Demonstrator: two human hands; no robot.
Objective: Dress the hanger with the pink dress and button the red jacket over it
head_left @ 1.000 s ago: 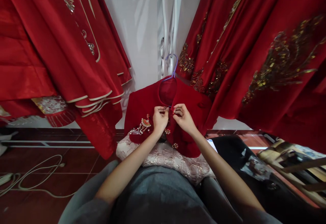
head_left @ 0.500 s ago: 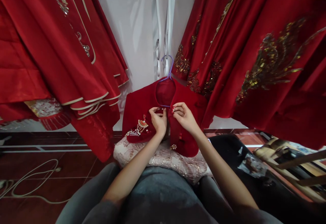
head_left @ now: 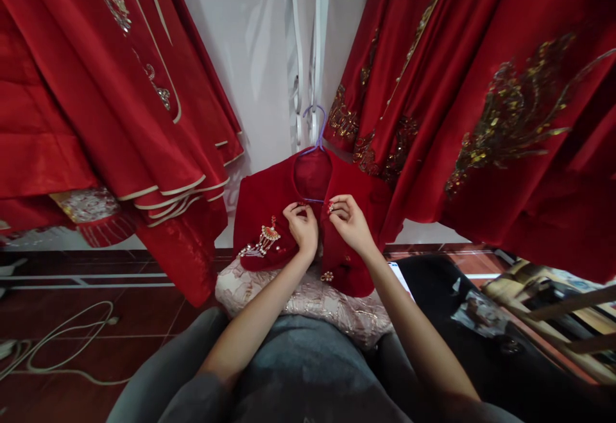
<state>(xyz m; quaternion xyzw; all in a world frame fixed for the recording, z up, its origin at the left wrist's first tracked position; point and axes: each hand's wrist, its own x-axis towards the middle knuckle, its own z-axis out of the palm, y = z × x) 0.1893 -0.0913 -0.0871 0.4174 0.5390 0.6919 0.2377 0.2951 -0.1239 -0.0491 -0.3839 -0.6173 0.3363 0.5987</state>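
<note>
A short red jacket [head_left: 264,192] hangs on a purple hanger [head_left: 321,129] in front of me, its lower part resting over a cream and pink brocade cloth [head_left: 298,293]. My left hand [head_left: 302,225] pinches the jacket's left front edge near the neckline. With thumb and fingers together, my right hand [head_left: 350,219] grips a small red and pearly button at the opposite front edge. A fan-shaped brooch [head_left: 267,235] with pearl tassels sits on the left front panel. Low on the right panel is a gold flower-shaped fastener [head_left: 327,276].
Red garments with beading [head_left: 168,134] hang at left, and red embroidered skirts [head_left: 433,102] at right. White cable [head_left: 72,346] lies coiled on the tiled floor. A clear plastic bag [head_left: 481,314] lies on a black surface, beside a phone [head_left: 400,278] partly behind my right arm.
Both hands keep their pinches at the front edges and shift only slightly. More of the phone shows beside my right forearm.
</note>
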